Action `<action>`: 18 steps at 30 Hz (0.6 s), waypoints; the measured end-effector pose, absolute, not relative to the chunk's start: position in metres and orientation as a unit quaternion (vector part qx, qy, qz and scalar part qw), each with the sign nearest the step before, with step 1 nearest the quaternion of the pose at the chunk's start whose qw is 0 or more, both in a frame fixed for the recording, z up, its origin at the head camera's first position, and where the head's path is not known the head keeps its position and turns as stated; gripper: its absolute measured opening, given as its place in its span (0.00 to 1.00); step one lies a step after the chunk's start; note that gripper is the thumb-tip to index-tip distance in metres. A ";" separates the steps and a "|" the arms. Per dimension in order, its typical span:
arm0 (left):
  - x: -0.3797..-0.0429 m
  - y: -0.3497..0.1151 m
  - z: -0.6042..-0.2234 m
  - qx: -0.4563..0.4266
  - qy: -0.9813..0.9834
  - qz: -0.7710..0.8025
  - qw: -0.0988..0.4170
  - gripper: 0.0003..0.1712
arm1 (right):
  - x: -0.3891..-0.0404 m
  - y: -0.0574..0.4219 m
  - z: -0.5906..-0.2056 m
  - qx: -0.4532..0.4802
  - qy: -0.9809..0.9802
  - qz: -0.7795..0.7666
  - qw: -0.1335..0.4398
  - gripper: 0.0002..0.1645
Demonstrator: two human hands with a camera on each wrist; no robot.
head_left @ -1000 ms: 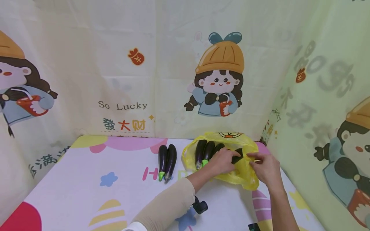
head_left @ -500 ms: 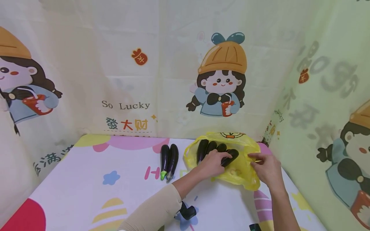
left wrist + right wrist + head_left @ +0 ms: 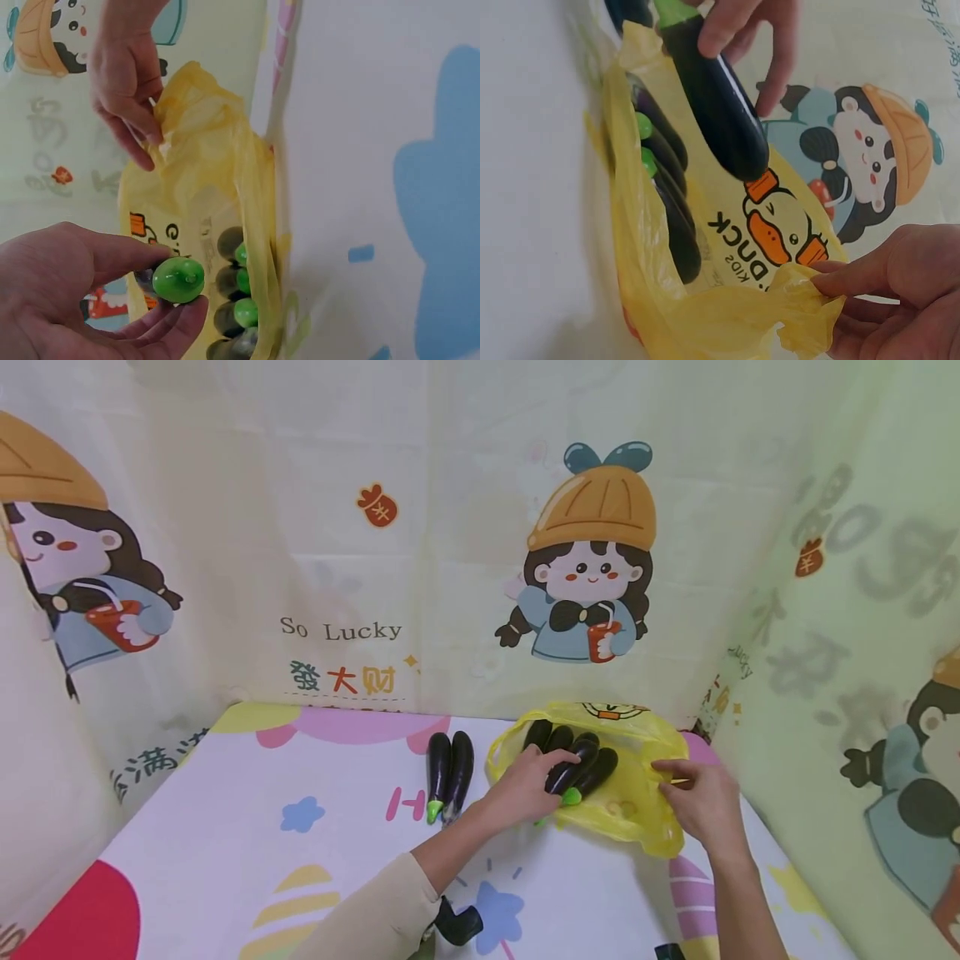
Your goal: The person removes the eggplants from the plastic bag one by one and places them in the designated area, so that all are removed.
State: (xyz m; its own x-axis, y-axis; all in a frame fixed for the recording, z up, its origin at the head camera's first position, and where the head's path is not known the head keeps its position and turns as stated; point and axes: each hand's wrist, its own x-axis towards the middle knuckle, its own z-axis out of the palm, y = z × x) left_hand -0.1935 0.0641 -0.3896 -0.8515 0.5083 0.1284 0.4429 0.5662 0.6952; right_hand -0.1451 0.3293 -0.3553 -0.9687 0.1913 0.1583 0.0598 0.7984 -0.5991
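At the mouth of a yellow plastic bag [image 3: 626, 810], my left hand [image 3: 525, 789] grips a dark purple eggplant [image 3: 718, 101] near its green stem end. The left wrist view shows that green cap [image 3: 180, 279] between thumb and fingers. Several other eggplants [image 3: 597, 772] lie side by side inside the bag, green stems facing the opening. My right hand [image 3: 705, 802] pinches the bag's right edge between thumb and fingers, spreading the mouth. The right wrist view shows the gathered plastic in that right hand [image 3: 900, 292]. A duck print marks the bag's inner side.
Two more eggplants [image 3: 460, 768] lie together on the patterned tablecloth [image 3: 360, 852], left of the bag. A printed curtain [image 3: 450, 527] stands behind the table, and another side of it runs along the right edge.
My left hand has moved left and nearer, off the rightmost eggplant in the bag, and now holds an eggplant above the others. The right hand keeps its hold on the bag edge.
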 end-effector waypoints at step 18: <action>-0.181 0.008 -0.390 0.184 0.875 0.448 -0.015 0.43 | -0.147 0.330 -0.359 -0.063 -0.944 0.304 0.116 0.18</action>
